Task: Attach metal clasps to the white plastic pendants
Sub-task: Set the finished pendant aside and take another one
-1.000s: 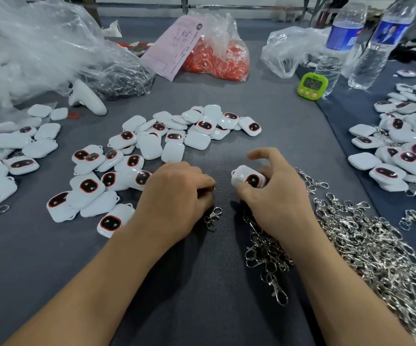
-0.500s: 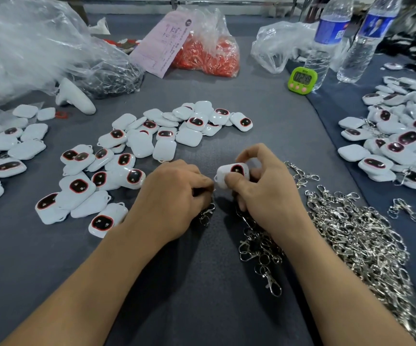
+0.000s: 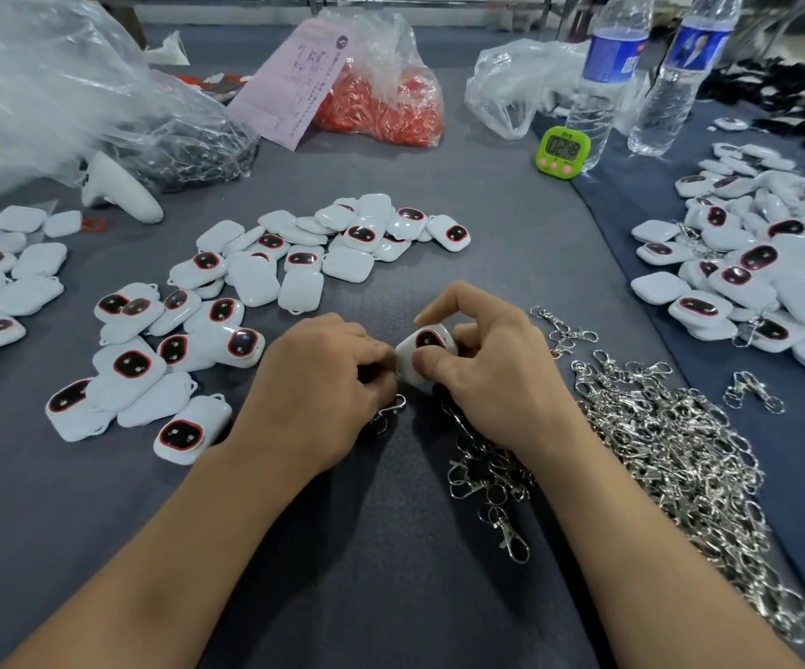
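Two hands meet at the middle of the grey table cloth (image 3: 391,572), with one pendant and one clasp between them. The right hand (image 3: 492,379) pinches the white pendant (image 3: 427,352) between thumb and curled fingers, its dark, red-rimmed oval facing up. The left hand (image 3: 313,383) is curled tight around the metal clasp (image 3: 390,413), of which only the hook end shows below the knuckles, just beside the pendant's lower edge. Loose pendants (image 3: 294,268) lie in a spread beyond and to the left of the left hand (thirty-odd, overlapping, so the count is rough). A second heap of pendants (image 3: 753,272) sits on the blue cloth (image 3: 632,210) at the right, and a third group (image 3: 4,292) runs off the left edge. The pile of clasps (image 3: 671,456), far too tangled to count, lies against the right forearm and follows the seam between the grey and blue cloths. At the far side stand two water bottles (image 3: 601,79), one green timer (image 3: 562,148), one bag of orange pieces (image 3: 381,106) with a pink slip (image 3: 294,79), and one white controller (image 3: 120,190). Bare grey cloth lies between the forearms and in a band beyond the middle pendants.
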Available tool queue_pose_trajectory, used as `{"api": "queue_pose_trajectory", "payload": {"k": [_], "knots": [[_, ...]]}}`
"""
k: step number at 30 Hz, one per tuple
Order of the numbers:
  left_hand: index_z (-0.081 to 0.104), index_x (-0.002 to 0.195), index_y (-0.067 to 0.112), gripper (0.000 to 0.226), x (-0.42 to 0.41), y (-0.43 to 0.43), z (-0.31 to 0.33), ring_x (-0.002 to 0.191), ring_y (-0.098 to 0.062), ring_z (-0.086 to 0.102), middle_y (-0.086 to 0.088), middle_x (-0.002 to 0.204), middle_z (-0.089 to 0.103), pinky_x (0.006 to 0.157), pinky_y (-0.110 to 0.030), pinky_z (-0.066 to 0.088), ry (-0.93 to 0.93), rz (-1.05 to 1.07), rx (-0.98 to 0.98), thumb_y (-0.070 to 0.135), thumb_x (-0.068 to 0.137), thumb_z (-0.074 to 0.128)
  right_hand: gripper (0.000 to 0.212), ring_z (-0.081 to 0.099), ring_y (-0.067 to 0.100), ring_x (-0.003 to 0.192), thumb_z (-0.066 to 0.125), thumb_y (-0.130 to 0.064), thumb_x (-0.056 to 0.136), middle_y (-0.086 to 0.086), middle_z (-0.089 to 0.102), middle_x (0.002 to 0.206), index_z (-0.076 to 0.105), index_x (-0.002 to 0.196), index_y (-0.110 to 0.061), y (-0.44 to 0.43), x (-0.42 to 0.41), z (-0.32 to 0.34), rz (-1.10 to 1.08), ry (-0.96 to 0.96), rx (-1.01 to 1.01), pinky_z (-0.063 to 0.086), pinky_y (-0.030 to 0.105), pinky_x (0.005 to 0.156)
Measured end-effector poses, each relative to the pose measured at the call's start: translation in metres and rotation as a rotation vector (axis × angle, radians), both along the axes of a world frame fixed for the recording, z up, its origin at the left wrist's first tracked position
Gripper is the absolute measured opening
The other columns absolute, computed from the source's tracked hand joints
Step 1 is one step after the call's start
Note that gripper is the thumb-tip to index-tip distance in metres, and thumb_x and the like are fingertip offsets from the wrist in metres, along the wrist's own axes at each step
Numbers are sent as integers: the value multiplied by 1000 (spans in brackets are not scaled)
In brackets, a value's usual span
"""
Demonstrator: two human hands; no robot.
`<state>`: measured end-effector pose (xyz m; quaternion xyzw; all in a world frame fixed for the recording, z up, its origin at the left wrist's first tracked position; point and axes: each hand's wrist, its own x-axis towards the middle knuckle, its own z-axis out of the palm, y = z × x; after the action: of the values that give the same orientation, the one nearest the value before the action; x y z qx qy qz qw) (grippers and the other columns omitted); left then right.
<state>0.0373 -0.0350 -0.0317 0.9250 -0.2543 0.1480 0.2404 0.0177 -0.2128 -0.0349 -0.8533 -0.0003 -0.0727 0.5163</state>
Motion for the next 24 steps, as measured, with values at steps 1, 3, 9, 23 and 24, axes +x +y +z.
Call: {"api": "queue_pose_trajectory", "payload": {"k": [1,3,9,23,24], "knots": [[78,77,20,4,0,-1,-1,74,-20,53,4,69,65,65,-28,30,-19,8,10,22,81,77,20,52,9,50,74,-16,84,1,71,65,63,91,-31,0,0,0,1,3,1,42,17,46],[77,73,18,7,-1,-2,-2,70,-21,53,2,65,63,63,-28,26,-58,19,35,21,79,79,20,50,10,47,74,-16,84,3,71,65,63,91,-31,0,-1,0,7,14,16,43,21,46],[75,70,22,9,-2,-3,-2,65,-18,54,7,62,63,74,-31,37,-101,46,-83,18,77,80,15,42,16,39,70,-3,90,7,63,59,63,92,-16,1,3,2,-46,134,399,30,21,39],[79,74,29,21,2,-6,2,62,-1,56,2,67,72,61,-12,46,552,-13,-789,47,61,79,9,33,13,34,62,0,92,17,54,59,64,100,-5,-12,5,8,70,351,836,12,19,40],[79,74,28,21,2,-5,3,62,-2,55,1,67,71,62,-13,46,569,-19,-790,46,62,78,10,33,13,34,62,0,92,17,54,59,64,100,-5,-12,5,8,74,350,847,12,19,40]]}}
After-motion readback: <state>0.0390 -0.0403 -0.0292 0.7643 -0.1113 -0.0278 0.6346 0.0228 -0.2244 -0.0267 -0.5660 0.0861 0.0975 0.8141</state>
